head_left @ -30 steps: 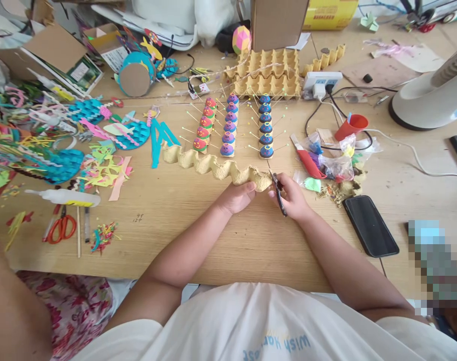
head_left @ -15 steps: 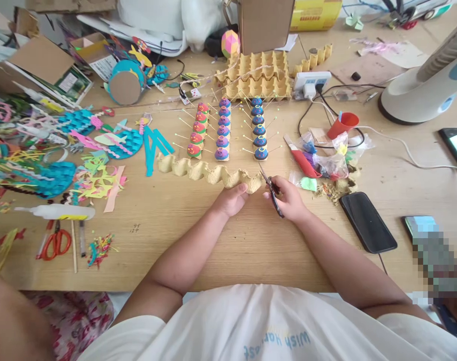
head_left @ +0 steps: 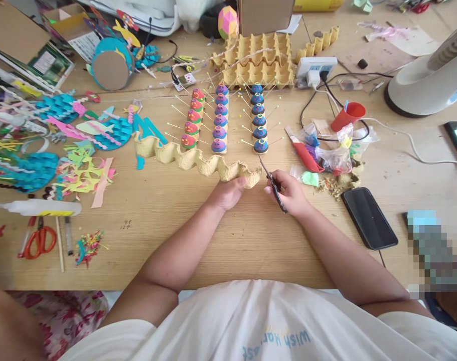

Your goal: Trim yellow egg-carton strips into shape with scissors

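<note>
Gripped between thumb and fingers, the near edge of an egg-carton strip (head_left: 186, 159) rests in the left hand (head_left: 230, 194), close to the strip's right end, while the right hand (head_left: 289, 193) is closed around dark-handled scissors (head_left: 276, 189). Some fingers are hidden, and the blades' opening is too small to tell. The strip stretches leftward from the grip, partly covering blue paper strips (head_left: 149, 128); another person's arm (head_left: 10, 326) is cut off at lower left.
</note>
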The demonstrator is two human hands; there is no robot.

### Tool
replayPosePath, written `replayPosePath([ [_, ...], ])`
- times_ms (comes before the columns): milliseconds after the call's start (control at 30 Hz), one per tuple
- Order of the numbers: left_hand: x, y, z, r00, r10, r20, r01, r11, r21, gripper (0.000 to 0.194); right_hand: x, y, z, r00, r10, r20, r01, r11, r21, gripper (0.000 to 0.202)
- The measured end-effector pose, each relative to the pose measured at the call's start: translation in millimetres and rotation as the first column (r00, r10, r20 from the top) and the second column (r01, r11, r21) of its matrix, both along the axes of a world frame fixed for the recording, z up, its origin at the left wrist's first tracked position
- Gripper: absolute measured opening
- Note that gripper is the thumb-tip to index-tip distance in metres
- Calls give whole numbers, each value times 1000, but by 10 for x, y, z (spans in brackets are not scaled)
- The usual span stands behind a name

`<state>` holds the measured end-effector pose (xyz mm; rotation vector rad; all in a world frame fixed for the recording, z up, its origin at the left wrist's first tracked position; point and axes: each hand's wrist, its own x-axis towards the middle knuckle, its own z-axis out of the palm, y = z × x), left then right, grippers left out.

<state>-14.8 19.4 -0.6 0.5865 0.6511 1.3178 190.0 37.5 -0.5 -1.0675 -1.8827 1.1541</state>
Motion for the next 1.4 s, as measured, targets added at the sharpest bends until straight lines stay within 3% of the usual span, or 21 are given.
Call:
replayPosePath([
  [200,-32,4,21,999,34,8,-34,999,-17,54,-21,8,-1,995,97,-3,-97,995,38,56],
  [400,-53,-12,0,999,15,-36,-15,1000,-8,45,-33,17,-7,994,103,21,-105,989,106,54],
  [600,-49,-16,-1,995,11,-97,-10,1000,7,41,-2,30,-40,988,151,25,-152,984,94,54],
  [1400,-52,-27,78,996,-15,-91,14,1000,-8,41,20,51,-41,977,214,-19,-213,977,30,57],
])
